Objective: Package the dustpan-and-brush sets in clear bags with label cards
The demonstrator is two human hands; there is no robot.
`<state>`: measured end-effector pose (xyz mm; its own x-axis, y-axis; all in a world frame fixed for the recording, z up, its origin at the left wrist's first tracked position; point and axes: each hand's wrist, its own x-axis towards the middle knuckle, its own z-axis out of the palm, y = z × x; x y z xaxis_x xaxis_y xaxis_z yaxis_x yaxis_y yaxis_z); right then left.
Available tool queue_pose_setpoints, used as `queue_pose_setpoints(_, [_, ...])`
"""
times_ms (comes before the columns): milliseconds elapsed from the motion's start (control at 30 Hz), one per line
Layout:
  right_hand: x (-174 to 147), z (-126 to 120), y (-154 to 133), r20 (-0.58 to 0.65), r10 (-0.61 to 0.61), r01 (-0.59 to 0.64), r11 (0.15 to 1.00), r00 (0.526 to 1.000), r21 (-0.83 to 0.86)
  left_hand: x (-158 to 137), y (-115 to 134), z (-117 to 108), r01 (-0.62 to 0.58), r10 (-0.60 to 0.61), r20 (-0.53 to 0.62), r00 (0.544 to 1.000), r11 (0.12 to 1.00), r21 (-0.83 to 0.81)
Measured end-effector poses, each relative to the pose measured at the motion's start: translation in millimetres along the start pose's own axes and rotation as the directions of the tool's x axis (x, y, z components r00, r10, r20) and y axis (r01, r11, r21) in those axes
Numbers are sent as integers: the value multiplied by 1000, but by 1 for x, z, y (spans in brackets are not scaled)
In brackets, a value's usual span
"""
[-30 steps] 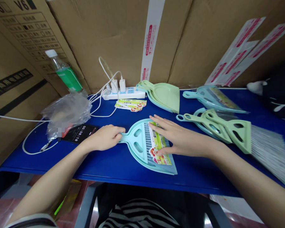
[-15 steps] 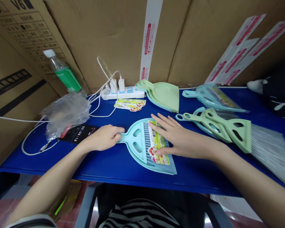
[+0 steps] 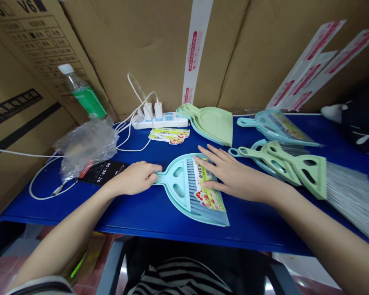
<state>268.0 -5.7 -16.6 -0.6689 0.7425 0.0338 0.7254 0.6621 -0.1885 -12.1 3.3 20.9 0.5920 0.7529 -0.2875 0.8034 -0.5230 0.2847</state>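
Observation:
My left hand (image 3: 138, 177) is closed around the handles of a light blue dustpan (image 3: 174, 207) and the matching hand brush (image 3: 178, 184) nested in it. Both lie flat on the blue table, bristles pointing right. A yellow-green printed label card (image 3: 209, 196) rests slantwise on the bristles. My right hand (image 3: 230, 174) lies over the card's upper part with fingers stretched out and spread, the fingertips touching it or just above it.
Green and blue dustpans (image 3: 215, 123) are stacked at the back, near several label cards (image 3: 170, 134) and a power strip (image 3: 169, 120). Green brushes (image 3: 307, 172) lie right, below a bagged blue set (image 3: 283, 127). Left are a plastic bag (image 3: 86, 143), phone (image 3: 103, 173) and bottle (image 3: 87, 98).
The label card has turned on the bristles, its lower end swinging right. My right hand has shifted slightly over it. The left hand keeps its grip on the handles.

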Motion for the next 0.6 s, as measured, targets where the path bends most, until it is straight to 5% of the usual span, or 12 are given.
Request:
queue_pose_setpoints(267, [8, -13, -3, -119, -77, 62, 991, 990, -122, 0, 0, 0, -13, 13, -10, 1000, 1000, -4])
queue_pose_setpoints(400, [15, -12, 1, -245, -48, 1, 983, 968, -186, 1, 1, 0, -40, 40, -7, 999, 998, -41])
queue_pose_setpoints(600, [20, -5, 11, -279, -39, -25, 975, 960, -223, -2, 1, 1, -95, 95, -15, 995, 995, -20])
